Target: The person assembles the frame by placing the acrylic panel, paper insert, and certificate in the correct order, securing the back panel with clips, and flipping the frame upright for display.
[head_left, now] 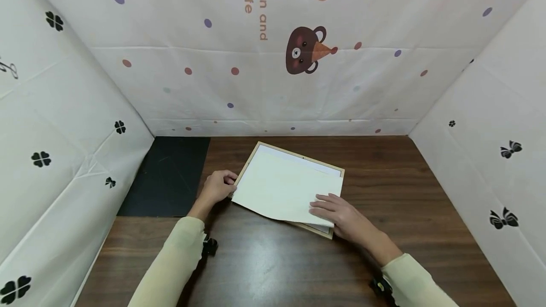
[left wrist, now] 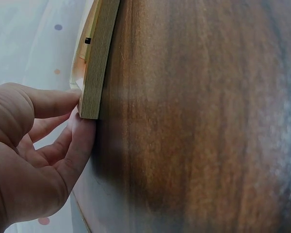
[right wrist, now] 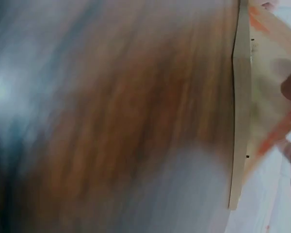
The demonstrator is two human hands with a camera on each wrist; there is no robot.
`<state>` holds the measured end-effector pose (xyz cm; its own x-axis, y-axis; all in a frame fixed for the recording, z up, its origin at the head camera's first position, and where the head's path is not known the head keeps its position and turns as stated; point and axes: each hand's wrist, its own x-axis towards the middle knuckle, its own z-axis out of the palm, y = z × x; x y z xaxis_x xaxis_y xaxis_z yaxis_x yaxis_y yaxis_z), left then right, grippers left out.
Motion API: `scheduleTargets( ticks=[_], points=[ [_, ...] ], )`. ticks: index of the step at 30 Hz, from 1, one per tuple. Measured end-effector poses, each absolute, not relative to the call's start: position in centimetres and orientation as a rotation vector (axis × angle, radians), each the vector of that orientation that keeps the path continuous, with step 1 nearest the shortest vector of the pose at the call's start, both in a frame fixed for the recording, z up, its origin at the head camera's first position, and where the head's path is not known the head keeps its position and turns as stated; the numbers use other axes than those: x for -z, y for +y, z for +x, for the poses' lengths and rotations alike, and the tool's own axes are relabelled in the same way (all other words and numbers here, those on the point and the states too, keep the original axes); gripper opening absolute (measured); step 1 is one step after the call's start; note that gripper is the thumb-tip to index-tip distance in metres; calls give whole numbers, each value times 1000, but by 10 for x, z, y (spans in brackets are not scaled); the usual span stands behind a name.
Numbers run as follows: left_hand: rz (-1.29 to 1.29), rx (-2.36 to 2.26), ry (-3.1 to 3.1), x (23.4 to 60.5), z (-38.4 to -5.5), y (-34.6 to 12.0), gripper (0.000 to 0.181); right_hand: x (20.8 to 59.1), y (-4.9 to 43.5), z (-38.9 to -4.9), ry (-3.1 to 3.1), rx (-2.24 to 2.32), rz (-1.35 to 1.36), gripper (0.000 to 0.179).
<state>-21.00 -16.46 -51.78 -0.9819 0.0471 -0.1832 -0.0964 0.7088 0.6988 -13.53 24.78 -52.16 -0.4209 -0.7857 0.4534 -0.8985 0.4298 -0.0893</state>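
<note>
A light wooden picture frame (head_left: 313, 230) lies at a slant on the brown table, with a cream-white sheet of paper (head_left: 281, 184) over most of it. My left hand (head_left: 218, 186) pinches the frame's near left corner; in the left wrist view its thumb (left wrist: 58, 103) also meets the paper's edge. At the right side my right hand (head_left: 343, 214) holds the paper, fingers on top. The right wrist view shows the sheet's orange-marked underside (right wrist: 269, 97) raised from the frame, the thumb against it. Small black tabs (left wrist: 88, 41) sit along the frame's inner edge.
A black mat (head_left: 170, 174) lies at the table's back left. White printed cloth walls (head_left: 256, 94) enclose the back and both sides. The brown wooden table (head_left: 256, 264) extends in front of the frame and to its right.
</note>
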Motion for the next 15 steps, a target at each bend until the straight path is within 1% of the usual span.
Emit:
scheduleTargets(
  ticks=[2, 4, 7, 15],
  points=[
    [-37, -1129, 2727, 518, -210, -164, 22, 523, 250, -134, -2435, -450, 1435, 63],
    [-33, -1124, 2729, 518, -210, -164, 22, 522, 252, -132, -2550, -442, 1412, 74],
    [-29, -1116, 2728, 519, -210, -164, 22, 516, 255, -130, -2754, -448, 1351, 80],
    [-31, -1114, 2727, 518, -210, -162, 22, 502, 268, -131, -2987, -611, 1198, 81]
  ],
)
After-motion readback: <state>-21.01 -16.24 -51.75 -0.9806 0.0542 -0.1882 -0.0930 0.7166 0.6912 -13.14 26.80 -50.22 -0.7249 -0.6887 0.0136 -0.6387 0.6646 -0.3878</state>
